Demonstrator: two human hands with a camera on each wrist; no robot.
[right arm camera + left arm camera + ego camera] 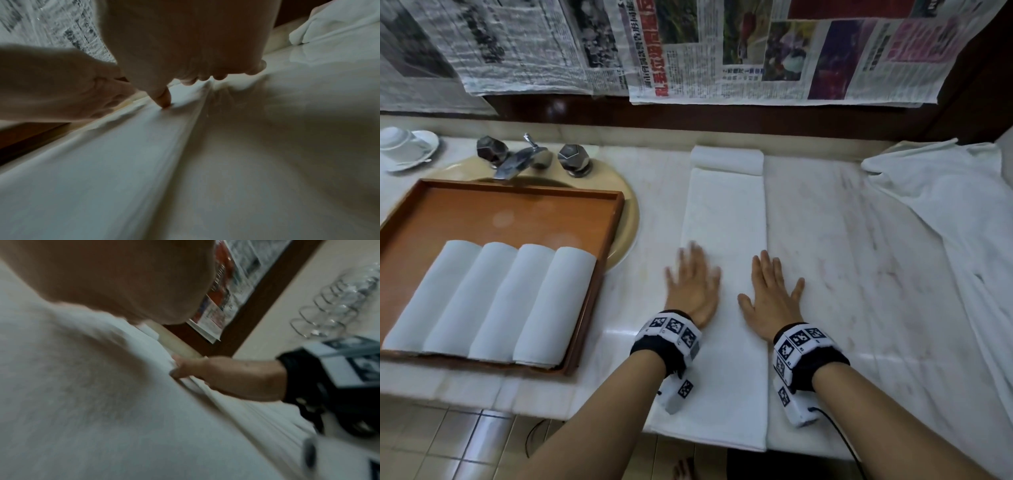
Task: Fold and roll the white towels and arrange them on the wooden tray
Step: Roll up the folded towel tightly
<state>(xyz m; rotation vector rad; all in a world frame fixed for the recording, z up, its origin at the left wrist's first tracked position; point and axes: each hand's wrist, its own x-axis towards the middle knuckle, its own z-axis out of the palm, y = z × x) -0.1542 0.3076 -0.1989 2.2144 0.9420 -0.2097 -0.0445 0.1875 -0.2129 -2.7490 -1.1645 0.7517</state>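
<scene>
Both hands press flat, fingers spread, on towel running lengthwise away.

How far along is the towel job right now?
Done: four rolled towels lie side by side in the wooden tray. In hand: the left hand and right hand press flat on a folded strip towel whose far end is rolled. Left: rolling it, traying it, then the loose white cloth on the right.

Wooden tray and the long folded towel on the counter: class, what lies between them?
In the head view, only bare marble counter separates the wooden tray from the folded towel; farther back, the beige sink rim juts into that gap.
</scene>
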